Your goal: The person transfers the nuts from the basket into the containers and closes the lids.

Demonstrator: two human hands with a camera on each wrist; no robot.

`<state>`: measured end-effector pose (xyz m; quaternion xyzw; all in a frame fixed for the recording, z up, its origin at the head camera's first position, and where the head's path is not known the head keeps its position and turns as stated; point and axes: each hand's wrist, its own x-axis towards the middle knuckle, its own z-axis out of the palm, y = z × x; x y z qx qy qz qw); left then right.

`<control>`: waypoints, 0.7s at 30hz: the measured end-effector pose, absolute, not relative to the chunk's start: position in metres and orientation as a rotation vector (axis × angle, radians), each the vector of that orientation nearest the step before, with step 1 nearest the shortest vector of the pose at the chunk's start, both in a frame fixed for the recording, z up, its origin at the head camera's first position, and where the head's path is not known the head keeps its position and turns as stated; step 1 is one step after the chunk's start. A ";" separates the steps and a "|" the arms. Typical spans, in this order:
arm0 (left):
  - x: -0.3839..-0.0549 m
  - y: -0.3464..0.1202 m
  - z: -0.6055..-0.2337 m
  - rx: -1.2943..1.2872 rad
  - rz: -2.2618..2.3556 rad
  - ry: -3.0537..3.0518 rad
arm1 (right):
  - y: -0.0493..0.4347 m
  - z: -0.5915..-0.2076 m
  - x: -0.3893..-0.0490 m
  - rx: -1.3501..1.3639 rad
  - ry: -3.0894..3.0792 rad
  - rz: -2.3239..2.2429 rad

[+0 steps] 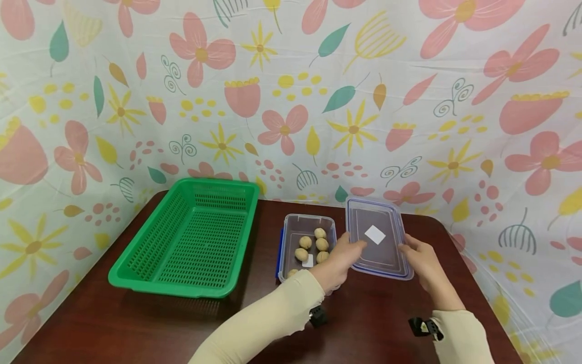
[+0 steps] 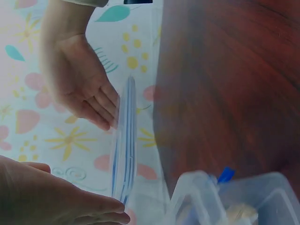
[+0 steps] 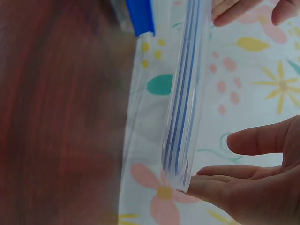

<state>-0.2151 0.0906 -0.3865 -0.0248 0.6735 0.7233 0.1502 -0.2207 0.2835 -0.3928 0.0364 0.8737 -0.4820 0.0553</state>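
Note:
A clear plastic lid [image 1: 377, 259] with a blue seal and a white square label hangs tilted above the table, carried between both hands. My left hand [image 1: 337, 259] touches its left edge with nearly straight fingers, its thumb standing apart in the left wrist view. At the opposite edge is my right hand [image 1: 424, 259]; in the right wrist view its extended fingers [image 3: 208, 186] touch the lid's rim and the thumb is off it. Left of the lid stands a clear plastic container [image 1: 309, 217] with several walnuts [image 1: 322, 244] inside, partly hidden by my left hand and forearm.
A green slotted plastic basket [image 1: 247, 237] stands on the left of the dark wooden table [image 1: 359, 323]. A blue clip flap [image 1: 279, 253] hangs on the container's left side. Flower-patterned cloth [image 1: 291, 101] rises behind the table and along its sides.

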 end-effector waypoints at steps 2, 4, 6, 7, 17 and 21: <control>-0.215 0.082 -0.384 -0.087 2.064 1.950 | 0.278 -0.389 -0.221 0.090 2.624 -1.485; -0.215 0.074 -0.382 -0.098 2.060 1.950 | 0.272 -0.387 -0.222 0.069 2.596 -1.507; -0.215 0.067 -0.381 -0.116 2.075 1.932 | 0.266 -0.385 -0.223 0.050 2.568 -1.528; -0.215 0.064 -0.381 -0.120 2.082 1.932 | 0.263 -0.384 -0.223 0.047 2.560 -1.534; -0.215 0.024 -0.380 -0.140 2.118 1.965 | 0.224 -0.377 -0.227 -0.023 2.457 -1.695; -0.214 0.010 -0.384 -0.132 2.163 1.945 | 0.210 -0.377 -0.229 -0.048 2.444 -1.747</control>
